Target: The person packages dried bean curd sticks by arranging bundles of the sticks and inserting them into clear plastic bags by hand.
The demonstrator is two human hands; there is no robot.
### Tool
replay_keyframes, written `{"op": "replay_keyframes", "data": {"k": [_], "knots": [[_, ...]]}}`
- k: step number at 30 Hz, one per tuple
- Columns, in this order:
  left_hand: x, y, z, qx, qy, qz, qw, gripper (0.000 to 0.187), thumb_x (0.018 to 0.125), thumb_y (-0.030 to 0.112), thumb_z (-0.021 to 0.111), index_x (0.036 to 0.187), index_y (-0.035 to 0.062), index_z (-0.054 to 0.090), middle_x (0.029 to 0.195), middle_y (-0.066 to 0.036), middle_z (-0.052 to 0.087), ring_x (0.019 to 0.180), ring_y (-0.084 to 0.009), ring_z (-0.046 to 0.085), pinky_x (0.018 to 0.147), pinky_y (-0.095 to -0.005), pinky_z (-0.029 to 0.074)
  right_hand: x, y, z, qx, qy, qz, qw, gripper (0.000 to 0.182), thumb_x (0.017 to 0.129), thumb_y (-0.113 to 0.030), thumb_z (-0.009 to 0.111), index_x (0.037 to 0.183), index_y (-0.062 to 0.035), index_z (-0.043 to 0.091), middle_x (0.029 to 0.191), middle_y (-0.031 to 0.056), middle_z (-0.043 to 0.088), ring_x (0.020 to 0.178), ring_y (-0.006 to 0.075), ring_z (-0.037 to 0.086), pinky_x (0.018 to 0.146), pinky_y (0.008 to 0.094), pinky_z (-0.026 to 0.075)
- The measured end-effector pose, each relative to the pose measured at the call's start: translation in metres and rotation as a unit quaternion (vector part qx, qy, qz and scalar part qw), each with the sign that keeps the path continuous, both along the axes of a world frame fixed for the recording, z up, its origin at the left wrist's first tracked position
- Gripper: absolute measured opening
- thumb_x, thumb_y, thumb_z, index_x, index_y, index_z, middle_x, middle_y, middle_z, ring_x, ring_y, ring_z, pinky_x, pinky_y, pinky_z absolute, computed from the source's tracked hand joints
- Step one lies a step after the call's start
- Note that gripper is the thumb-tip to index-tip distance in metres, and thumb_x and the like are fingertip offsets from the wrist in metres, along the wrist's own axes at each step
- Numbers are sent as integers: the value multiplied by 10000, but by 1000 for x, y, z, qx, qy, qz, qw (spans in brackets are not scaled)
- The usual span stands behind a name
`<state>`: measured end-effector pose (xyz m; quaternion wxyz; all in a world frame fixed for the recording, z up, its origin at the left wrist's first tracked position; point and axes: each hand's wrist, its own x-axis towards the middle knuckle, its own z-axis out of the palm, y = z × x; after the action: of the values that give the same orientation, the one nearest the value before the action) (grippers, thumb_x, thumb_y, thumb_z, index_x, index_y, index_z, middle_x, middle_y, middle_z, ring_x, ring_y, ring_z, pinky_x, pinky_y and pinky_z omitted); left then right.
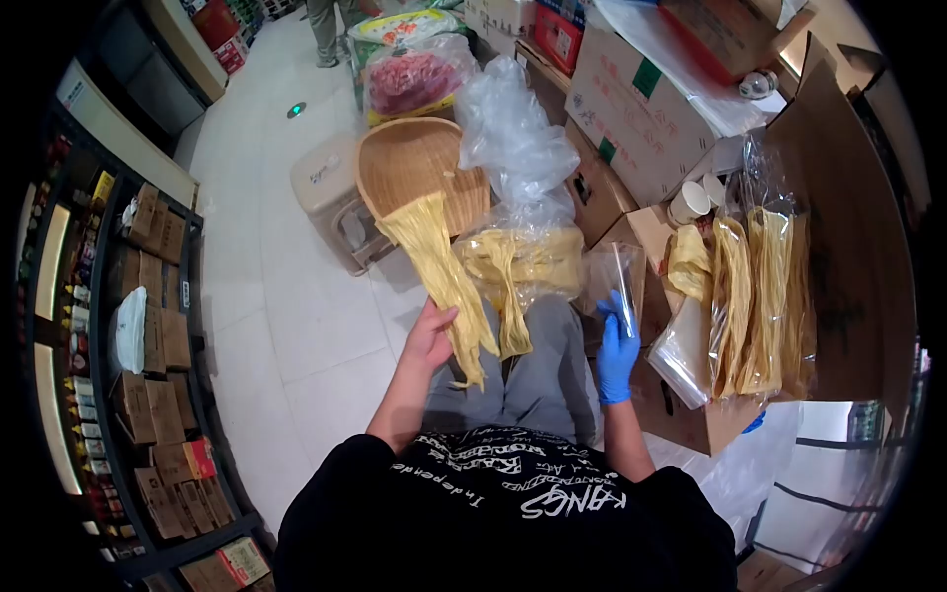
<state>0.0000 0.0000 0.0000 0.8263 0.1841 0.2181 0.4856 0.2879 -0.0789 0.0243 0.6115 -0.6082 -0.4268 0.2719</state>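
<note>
Pale tiled floor | shelf left | cartons right | yellow strips between

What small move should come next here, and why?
Probably spread open the clear bag in the gloved right hand: it looks unfilled, while the bare left hand holds a yellow bundle apart from it. Similar bundles at the right lie in clear plastic.

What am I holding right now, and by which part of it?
Your left grip holds a yellow bundle by its left edge, toward the near end; your right grip holds a clear bag by its near part.
</note>
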Motion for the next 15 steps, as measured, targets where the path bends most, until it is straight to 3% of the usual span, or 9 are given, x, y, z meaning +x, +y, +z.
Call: {"op": "replay_keyframes", "data": {"k": [2,5,6,8,9,11,12,15], "knots": [[12,4,12,-28,1,66,997,541,898,42,558,1388,105,338,1309,-92,491,1203,-279,497,1012,-432,426,8,-1,16,44,26,16,999,313,904,24,436,1185,41,574,1100,105,621,1010,181,589,904,297,453],[26,9,22,-12,38,134,990,458,900,30,550,1324,89,386,1234,-88,528,1127,-261,541,955,-417,466,24,-3,36,77,-167,12,983,318,772,114,446,1012,13,629,970,138,645,910,220,611,843,308,468],[38,11,24,-10,53,158,986,448,888,20,559,1299,84,394,1184,-89,543,1080,-249,560,921,-405,482,33,-2,46,80,-174,11,981,318,772,114,446,1012,13,629,970,138,645,910,220,611,843,308,468],[46,10,32,-1,72,171,983,458,876,4,565,1292,81,392,1182,-91,539,1082,-248,557,922,-400,480,40,1,64,7,-251,26,968,331,745,69,458,1045,5,583,937,207,631,866,317,633,803,376,496],[48,8,37,4,96,183,978,468,864,-12,572,1285,79,390,1180,-94,536,1084,-246,554,924,-395,479,33,0,72,7,-250,24,968,331,745,69,458,1045,5,583,937,207,631,866,317,633,803,376,496],[53,5,45,20,108,189,976,493,847,-34,578,1287,78,383,1188,-93,530,1087,-241,550,926,-388,476,6,2,84,-247,-348,-72,901,377,780,-34,482,1156,-11,488,949,252,619,856,401,626,759,469,497],[56,3,48,33,117,197,973,520,831,-56,584,1289,77,377,1196,-92,524,1091,-236,547,927,-381,473,1,-1,73,-273,-363,-60,889,512,791,-127,503,1271,-11,368,975,275,614,881,443,607,761,529,478],[67,0,55,56,149,202,966,557,804,-88,593,1290,67,370,1213,-101,513,1099,-231,539,933,-370,467,-24,-10,73,-269,-305,-2,914,802,826,-303,578,1429,43,177,1160,349,500,961,459,583,824,498,485]]}}
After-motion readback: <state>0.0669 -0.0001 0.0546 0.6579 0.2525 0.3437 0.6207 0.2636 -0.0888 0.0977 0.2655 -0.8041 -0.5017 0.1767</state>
